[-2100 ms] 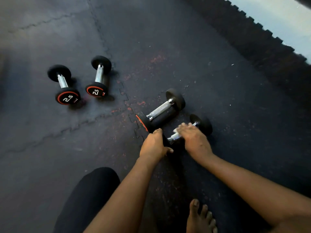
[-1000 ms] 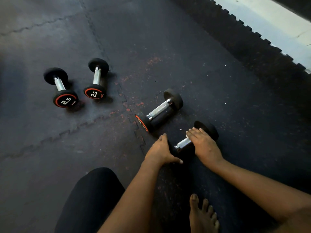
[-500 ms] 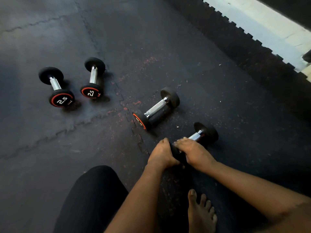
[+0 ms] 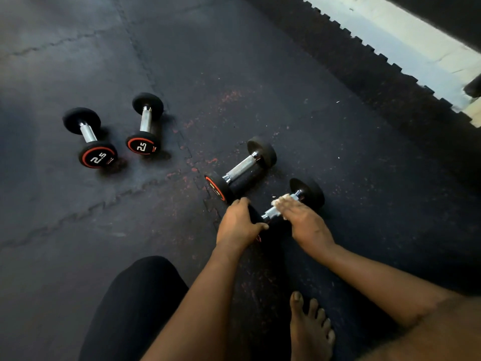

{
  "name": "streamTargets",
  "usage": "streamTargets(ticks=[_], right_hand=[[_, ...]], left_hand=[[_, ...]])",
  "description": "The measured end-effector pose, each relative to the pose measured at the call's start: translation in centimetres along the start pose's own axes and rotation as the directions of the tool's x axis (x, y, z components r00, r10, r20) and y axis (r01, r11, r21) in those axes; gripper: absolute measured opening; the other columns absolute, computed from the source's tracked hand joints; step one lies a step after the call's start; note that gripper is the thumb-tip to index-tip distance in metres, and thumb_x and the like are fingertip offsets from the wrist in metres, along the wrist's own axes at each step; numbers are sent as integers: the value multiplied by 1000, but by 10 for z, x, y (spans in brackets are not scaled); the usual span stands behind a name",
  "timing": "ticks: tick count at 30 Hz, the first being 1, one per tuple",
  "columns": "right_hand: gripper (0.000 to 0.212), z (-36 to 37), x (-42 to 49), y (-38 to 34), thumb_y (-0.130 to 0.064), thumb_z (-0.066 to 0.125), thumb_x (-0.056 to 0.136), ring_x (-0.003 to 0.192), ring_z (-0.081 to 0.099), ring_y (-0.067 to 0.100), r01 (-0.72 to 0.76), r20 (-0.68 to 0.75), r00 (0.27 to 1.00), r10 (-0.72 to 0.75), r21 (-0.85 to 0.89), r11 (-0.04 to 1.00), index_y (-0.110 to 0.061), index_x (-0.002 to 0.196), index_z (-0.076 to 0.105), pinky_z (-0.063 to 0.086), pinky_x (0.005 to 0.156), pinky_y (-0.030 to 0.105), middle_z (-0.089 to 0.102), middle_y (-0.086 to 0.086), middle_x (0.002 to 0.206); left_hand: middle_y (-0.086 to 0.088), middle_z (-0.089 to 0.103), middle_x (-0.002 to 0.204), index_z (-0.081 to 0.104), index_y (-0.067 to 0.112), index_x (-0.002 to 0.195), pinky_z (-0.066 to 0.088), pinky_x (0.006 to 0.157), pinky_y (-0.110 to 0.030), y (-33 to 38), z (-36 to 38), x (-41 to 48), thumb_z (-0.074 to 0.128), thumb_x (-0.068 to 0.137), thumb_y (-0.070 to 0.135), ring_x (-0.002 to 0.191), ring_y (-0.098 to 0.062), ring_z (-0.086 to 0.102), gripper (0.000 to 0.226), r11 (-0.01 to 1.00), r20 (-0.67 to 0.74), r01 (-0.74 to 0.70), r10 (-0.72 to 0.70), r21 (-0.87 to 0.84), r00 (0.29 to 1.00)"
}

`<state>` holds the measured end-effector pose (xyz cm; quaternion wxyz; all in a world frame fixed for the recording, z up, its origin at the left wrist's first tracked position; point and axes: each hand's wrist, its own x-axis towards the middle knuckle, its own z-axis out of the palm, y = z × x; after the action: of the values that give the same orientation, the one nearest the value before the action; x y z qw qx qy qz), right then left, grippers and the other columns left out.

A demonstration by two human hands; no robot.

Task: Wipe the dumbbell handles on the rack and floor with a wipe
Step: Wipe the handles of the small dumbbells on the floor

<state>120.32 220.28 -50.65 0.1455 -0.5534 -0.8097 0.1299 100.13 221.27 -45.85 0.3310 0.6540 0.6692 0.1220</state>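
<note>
Several black dumbbells with steel handles lie on the dark rubber floor. The nearest dumbbell (image 4: 308,192) lies just in front of me. My left hand (image 4: 240,224) grips its near black end. My right hand (image 4: 303,220) lies over its handle and presses a white wipe (image 4: 281,200) onto the steel; the wipe shows at my fingertips. A short bit of bare handle shows between my hands. A second dumbbell (image 4: 240,168) lies just beyond, untouched.
Two dumbbells marked 2.5 lie at the left: one (image 4: 89,138) and another (image 4: 145,123). My black-clad knee (image 4: 135,303) and bare foot (image 4: 309,329) are at the bottom. The mat's toothed edge (image 4: 385,58) meets a pale floor at the top right.
My right hand has slid along the handle from its near end toward the far end, so the wipe now shows at my fingertips. My left hand stays on the near end.
</note>
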Motion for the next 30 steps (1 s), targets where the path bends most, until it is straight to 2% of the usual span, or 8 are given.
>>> streamTargets(ticks=[2,5,10,13,18,22,25,30], right_hand=[[66,-1,8,1,14,49,78,138,41,20,85,8,996,-85,-20,996,-10,139,52,29,116,34,51,7,144],[61,-3,25,4,9,43,86,141,37,19,-185,-42,982,184,-28,982,-11,143,48,24,119,32,47,8,147],[72,7,22,-9,14,46,79,143,30,10,63,63,996,-67,68,996,-16,145,46,23,119,29,41,0,151],[67,2,34,-12,12,42,85,145,29,11,-202,-16,979,203,74,977,-16,145,44,21,120,27,40,2,152],[50,-17,75,-33,2,42,88,131,51,18,-276,-31,957,287,190,942,-19,130,61,38,112,33,58,2,137],[44,-15,130,-40,-6,47,87,119,59,14,-167,-108,971,212,328,930,-22,122,67,44,106,31,67,-3,125],[47,4,159,-50,2,49,86,131,50,19,-77,84,995,53,315,946,-16,126,65,33,115,31,61,6,133],[54,21,169,-38,-15,37,83,133,48,23,170,189,962,-195,143,975,-14,133,59,30,115,33,57,6,138]], left_hand=[[-8,62,112,61,10,113,49,88,-39,0,-1,1,82,79,28,106,-29,60,44,1000,-57,-9,8,-25,998],[-9,60,129,58,7,127,47,98,-38,-2,1,3,76,85,20,117,-28,59,48,1000,-62,-8,6,-28,998],[-10,31,163,35,6,155,27,121,-34,-7,4,4,70,90,15,149,-23,32,74,999,-4,31,-31,-22,999],[-11,45,154,46,8,147,36,116,-39,-5,-7,3,70,90,18,141,-27,44,63,999,-5,36,-36,-30,999],[-11,61,118,58,10,116,50,89,-45,-12,-45,15,68,87,21,111,-33,58,32,998,-221,55,-63,-42,973],[-9,52,133,54,9,122,44,101,-45,-29,-65,48,77,82,22,125,-31,47,48,997,-247,80,-72,21,966],[-10,39,156,41,8,147,35,115,-39,-43,-67,66,81,81,26,144,-29,36,79,990,-139,136,-129,42,982],[-14,64,126,53,7,125,42,88,-32,-49,-64,91,83,79,32,120,-34,58,60,985,-59,170,-168,39,984]])
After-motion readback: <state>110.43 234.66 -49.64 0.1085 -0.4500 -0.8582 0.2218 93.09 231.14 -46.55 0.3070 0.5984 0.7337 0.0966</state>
